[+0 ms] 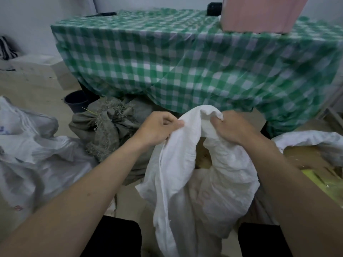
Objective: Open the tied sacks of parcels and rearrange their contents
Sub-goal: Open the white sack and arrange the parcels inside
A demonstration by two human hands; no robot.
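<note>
A white woven sack [189,182] stands between my knees, its mouth gathered upward. My left hand [157,128] pinches the left side of the sack's rim. My right hand [232,128] grips the right side of the same rim, thumb tucked into the cloth. Between the two hands the mouth gapes a little, and something brownish shows inside. A grey-green sack [109,128] with a frayed, tied neck lies just beyond my left hand. Another white sack [306,143] at the right lies open over yellow and brown parcels [315,173].
A table under a green checked cloth [185,62] fills the background, with a pink box [259,13] on it. A crumpled white plastic sack [37,154] lies at the left. A dark bucket [77,101] stands by the table leg.
</note>
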